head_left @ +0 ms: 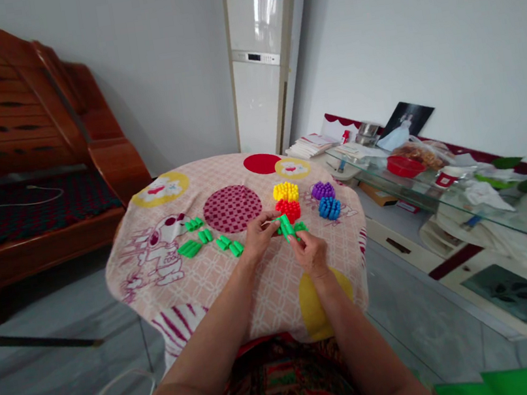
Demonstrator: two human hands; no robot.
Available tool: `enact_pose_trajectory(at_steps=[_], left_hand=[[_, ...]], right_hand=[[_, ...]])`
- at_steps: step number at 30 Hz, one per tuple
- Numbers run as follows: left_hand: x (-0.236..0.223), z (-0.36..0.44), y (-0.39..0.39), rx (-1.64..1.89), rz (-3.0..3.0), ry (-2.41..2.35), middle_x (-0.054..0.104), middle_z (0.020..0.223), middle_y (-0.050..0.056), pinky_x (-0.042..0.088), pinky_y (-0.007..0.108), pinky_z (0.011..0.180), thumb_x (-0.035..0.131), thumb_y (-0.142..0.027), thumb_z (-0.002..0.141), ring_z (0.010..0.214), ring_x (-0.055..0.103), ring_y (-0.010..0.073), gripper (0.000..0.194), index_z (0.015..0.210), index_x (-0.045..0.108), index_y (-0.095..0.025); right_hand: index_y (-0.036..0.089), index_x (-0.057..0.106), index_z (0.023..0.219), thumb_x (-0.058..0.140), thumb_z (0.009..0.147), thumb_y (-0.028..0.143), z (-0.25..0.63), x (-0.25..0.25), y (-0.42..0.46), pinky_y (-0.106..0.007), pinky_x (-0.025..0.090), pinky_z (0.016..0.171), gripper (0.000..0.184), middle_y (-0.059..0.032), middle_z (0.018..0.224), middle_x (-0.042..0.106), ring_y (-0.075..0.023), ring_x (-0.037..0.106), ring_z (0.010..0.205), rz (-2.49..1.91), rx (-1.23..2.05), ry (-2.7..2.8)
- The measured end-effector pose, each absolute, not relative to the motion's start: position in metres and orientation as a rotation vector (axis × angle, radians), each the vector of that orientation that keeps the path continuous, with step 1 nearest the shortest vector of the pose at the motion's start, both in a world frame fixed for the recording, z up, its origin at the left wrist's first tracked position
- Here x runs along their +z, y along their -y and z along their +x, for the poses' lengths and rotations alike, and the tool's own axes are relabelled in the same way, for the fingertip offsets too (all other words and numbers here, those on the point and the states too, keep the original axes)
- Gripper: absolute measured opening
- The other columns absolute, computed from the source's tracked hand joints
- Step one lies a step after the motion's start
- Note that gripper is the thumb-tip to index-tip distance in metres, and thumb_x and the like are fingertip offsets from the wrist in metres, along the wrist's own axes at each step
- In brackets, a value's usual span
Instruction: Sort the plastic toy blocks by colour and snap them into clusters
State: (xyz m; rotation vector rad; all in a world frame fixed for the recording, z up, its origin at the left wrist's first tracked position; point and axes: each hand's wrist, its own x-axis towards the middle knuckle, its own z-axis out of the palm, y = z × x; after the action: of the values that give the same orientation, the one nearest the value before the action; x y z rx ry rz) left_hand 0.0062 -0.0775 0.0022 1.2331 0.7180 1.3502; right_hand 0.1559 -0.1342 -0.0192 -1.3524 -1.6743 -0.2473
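Observation:
Above the cloth-covered table, my right hand is closed around the lower end of a green plastic block. My left hand meets the same block from the other side, fingertips pinched at its upper left. Just behind the right fingers lies another small green piece, partly hidden. Close beyond my hands sit a red cluster of knobbed pieces and a yellow cluster. To their right are a purple cluster and a blue cluster.
Several green blocks lie left of my hands, beside a flat green stack. The table wears a patterned cloth. On the right stands a cluttered glass-topped cabinet; a wooden bench is at left, a white upright appliance behind.

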Motion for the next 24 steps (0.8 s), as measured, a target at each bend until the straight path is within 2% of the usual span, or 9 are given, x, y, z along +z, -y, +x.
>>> enact_pose_trajectory(at_steps=[5,9,13,15,17,20,24], left_hand=[[0.003,0.005,0.074,1.420,1.178,-0.747,0.069,0.088,0.004,0.058,0.033,0.072,0.078,-0.045,0.068,0.073,0.065,0.0147,0.045,0.099,0.068,-0.015],[0.004,0.000,0.070,1.554,1.093,-0.795,0.067,0.086,0.001,0.058,0.029,0.064,0.077,-0.045,0.066,0.066,0.061,0.0113,0.046,0.101,0.064,-0.016],[0.003,-0.005,0.069,1.506,1.239,-0.897,0.063,0.072,0.000,0.050,0.022,0.050,0.071,-0.044,0.072,0.054,0.056,0.0096,0.033,0.088,0.063,-0.016],[0.002,-0.004,0.071,1.385,1.437,-0.984,0.061,0.063,-0.001,0.045,0.021,0.046,0.066,-0.042,0.075,0.048,0.053,0.0095,0.027,0.080,0.066,-0.016],[0.001,-0.002,0.073,1.278,1.668,-1.083,0.062,0.060,0.000,0.043,0.021,0.048,0.062,-0.038,0.078,0.049,0.054,0.0109,0.023,0.077,0.069,-0.017],[0.001,0.004,0.077,1.203,1.927,-1.194,0.069,0.068,0.003,0.047,0.025,0.059,0.061,-0.032,0.079,0.060,0.060,0.0149,0.019,0.077,0.074,-0.019],[0.000,0.012,0.083,1.138,2.030,-1.167,0.074,0.092,0.008,0.051,0.030,0.075,0.059,-0.037,0.083,0.079,0.066,0.0205,0.028,0.096,0.076,-0.019]], right_hand=[[0.018,0.064,0.071,0.048,0.095,0.038,0.156,-0.021,0.134,-0.023,0.032,0.055,0.035,-0.0011,0.057,0.062,-0.0098,0.050,0.051,-1.308,-0.321,1.692],[0.017,0.063,0.071,0.046,0.095,0.040,0.156,-0.019,0.136,-0.023,0.033,0.055,0.036,-0.0011,0.056,0.060,-0.0105,0.050,0.051,-1.315,-0.292,1.587],[0.016,0.065,0.079,0.041,0.095,0.044,0.163,-0.014,0.135,-0.024,0.036,0.057,0.040,-0.0047,0.064,0.063,-0.0140,0.054,0.058,-1.495,-0.232,1.223],[0.017,0.065,0.076,0.041,0.094,0.044,0.170,-0.013,0.133,-0.025,0.036,0.058,0.040,-0.0061,0.066,0.065,-0.0158,0.056,0.062,-1.603,-0.214,1.100],[0.019,0.062,0.068,0.041,0.092,0.043,0.178,-0.013,0.130,-0.026,0.034,0.057,0.040,-0.0059,0.064,0.065,-0.0165,0.054,0.061,-1.683,-0.198,1.031],[0.020,0.059,0.060,0.044,0.089,0.042,0.187,-0.016,0.125,-0.026,0.032,0.056,0.039,-0.0055,0.060,0.064,-0.0167,0.052,0.059,-1.739,-0.157,0.989],[0.018,0.065,0.069,0.047,0.087,0.042,0.192,-0.017,0.122,-0.027,0.034,0.060,0.035,-0.0083,0.069,0.068,-0.0186,0.055,0.064,-1.759,-0.109,1.002]])
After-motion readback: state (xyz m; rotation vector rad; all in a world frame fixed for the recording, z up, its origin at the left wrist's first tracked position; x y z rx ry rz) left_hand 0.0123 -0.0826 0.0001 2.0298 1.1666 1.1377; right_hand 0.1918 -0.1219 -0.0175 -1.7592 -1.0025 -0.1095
